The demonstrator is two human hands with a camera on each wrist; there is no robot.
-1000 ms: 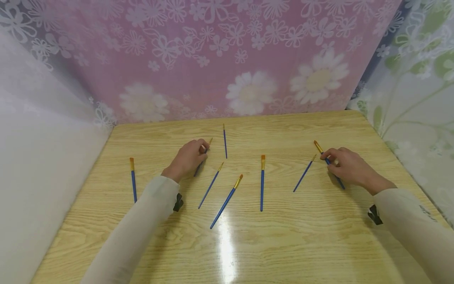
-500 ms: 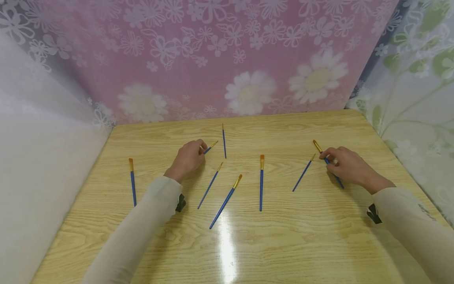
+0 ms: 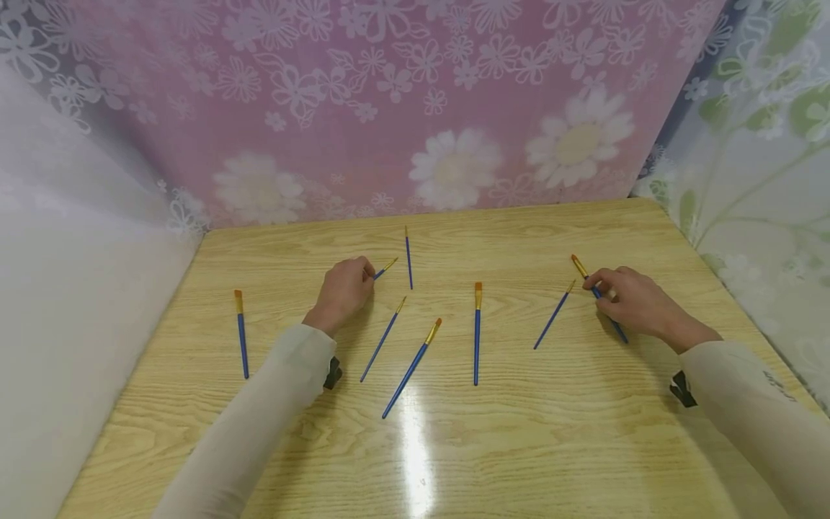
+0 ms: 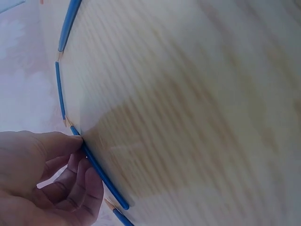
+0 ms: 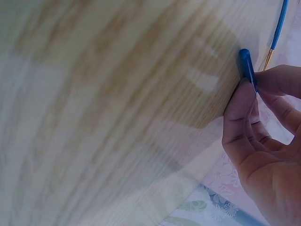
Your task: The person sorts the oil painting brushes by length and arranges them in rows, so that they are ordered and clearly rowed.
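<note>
My left hand (image 3: 345,290) pinches a thin blue paintbrush (image 3: 387,268) whose gold ferrule points to the upper right. In the left wrist view, the thumb and fingers meet on its blue handle (image 4: 106,178), close to the tabletop. At the right, my right hand (image 3: 632,297) holds a thicker blue paintbrush (image 3: 579,266) between thumb and fingers, its bristles to the upper left. The rounded handle end (image 5: 245,59) shows in the right wrist view. A thin paintbrush (image 3: 553,317) lies just left of the right hand. Another thin one (image 3: 409,261) lies beyond the left hand's brush.
On the wooden table (image 3: 532,432) lie a flat brush (image 3: 242,335) at the left, a thin brush (image 3: 382,340), a slanted brush (image 3: 412,369) and a flat brush (image 3: 477,335) in the middle. A pink flowered cloth (image 3: 363,144) hangs behind the table's back edge.
The left hand's brush has turned clockwise, its tip shifting right and slightly down, and more of its front end shows. The right hand and its brush stay nearly still.
</note>
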